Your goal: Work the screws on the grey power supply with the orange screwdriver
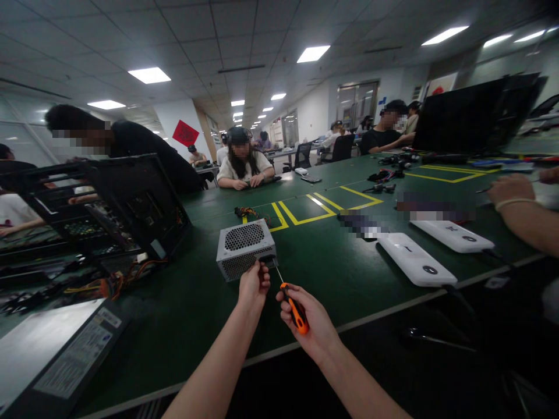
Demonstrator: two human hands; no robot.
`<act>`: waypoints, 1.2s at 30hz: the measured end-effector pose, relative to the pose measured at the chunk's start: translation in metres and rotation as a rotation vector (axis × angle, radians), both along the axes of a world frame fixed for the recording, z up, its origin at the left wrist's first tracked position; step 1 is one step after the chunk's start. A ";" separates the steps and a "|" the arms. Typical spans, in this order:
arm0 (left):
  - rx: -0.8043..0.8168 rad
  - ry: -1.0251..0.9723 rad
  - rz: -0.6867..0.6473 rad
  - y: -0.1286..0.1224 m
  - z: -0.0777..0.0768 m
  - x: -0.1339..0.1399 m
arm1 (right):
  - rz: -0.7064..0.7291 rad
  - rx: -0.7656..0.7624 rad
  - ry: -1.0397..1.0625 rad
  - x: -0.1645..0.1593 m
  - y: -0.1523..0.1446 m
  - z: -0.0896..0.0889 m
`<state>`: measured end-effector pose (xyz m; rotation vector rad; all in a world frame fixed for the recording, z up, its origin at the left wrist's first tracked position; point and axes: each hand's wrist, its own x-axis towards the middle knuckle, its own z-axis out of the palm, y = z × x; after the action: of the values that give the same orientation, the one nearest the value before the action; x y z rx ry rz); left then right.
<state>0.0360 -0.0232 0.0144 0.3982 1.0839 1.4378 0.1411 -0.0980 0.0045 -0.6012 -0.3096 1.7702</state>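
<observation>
A grey metal computer power supply unit (244, 256) with honeycomb vents sits on the green table in front of me. My left hand (253, 286) is at its near right corner, thumb and fingers pinched together. Whatever they hold, if anything, is too small to make out. My right hand (311, 317) is closed around the orange and black handle of a screwdriver (297, 311). Its thin shaft points up and left, with the tip close to the unit's right end, beside my left fingertips. Whether the tip touches the unit, I cannot tell. Bundled cables (248, 214) lie behind the unit.
An open black computer case (144, 203) stands at left, with a silver panel (48, 349) nearer me. White power banks (414, 259) lie to the right. Yellow tape (305, 218) marks the table (332, 267). Another person's hand (510, 192) is at far right; others sit opposite.
</observation>
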 end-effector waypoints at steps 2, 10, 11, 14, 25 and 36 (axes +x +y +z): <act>0.002 0.015 -0.005 0.000 -0.001 0.000 | -0.028 -0.036 0.004 0.002 0.003 0.000; 0.031 0.050 -0.019 -0.001 -0.001 -0.001 | -0.018 -0.047 -0.040 0.003 0.005 0.002; 0.029 0.046 -0.021 -0.001 -0.001 -0.001 | -0.016 -0.041 -0.042 0.003 0.005 0.002; 0.020 0.028 -0.025 0.000 0.000 -0.001 | -0.005 -0.026 -0.044 0.002 0.004 0.002; 0.049 -0.143 -0.141 -0.011 0.001 -0.012 | 0.097 0.123 -0.193 0.001 -0.008 0.002; 0.136 -0.417 -0.276 -0.013 -0.004 -0.015 | 0.094 0.174 -0.334 -0.005 -0.010 0.007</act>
<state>0.0209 -0.0366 0.0101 0.3116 0.5736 1.2772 0.1359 -0.1077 0.0115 -0.7656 -0.7252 1.7070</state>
